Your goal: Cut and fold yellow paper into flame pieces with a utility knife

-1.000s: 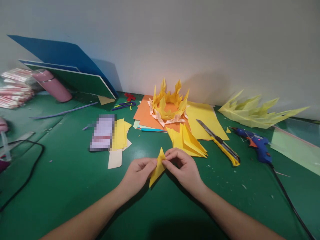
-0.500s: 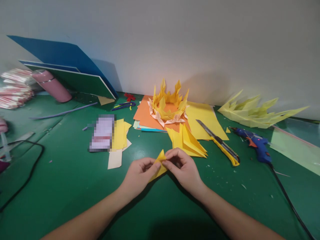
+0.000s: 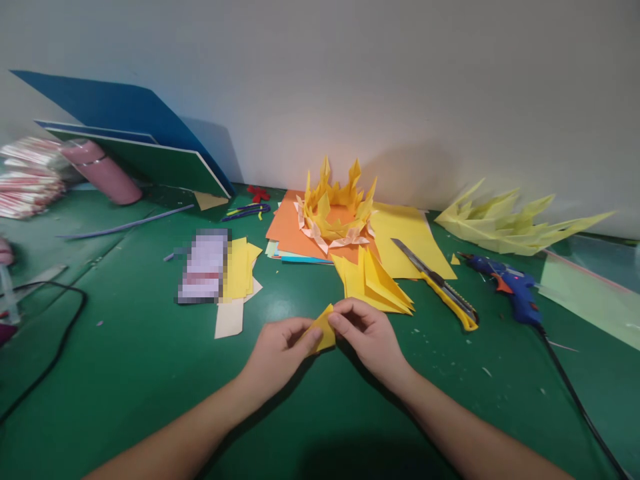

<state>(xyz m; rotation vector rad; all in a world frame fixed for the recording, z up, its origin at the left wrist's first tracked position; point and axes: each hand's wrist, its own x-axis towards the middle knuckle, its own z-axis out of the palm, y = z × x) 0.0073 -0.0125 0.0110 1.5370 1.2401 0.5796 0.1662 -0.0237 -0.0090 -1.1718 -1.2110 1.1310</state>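
A small folded piece of yellow paper (image 3: 325,333) is held between my two hands, just above the green table. My left hand (image 3: 280,347) pinches its left side between thumb and fingers. At its upper right corner, the thumb and forefinger of my right hand (image 3: 367,333) are closed on the edge. Just beyond my right hand lie several folded yellow paper pieces (image 3: 375,283) with pointed tips. Behind them a ring of folded yellow and pale pink paper (image 3: 335,227) sits on orange sheets (image 3: 285,223).
A yellow utility knife (image 3: 450,300) with its blade out and a blue glue gun (image 3: 520,293) with a cord lie to the right. Yellow paper slips (image 3: 240,267) lie beside a blurred-out phone-like object (image 3: 203,267). A pink bottle (image 3: 103,170) leans far left.
The yellow paper has turned in my hands, its pointed tip now lower and further right. My right hand's fingers have shifted to its upper right corner.
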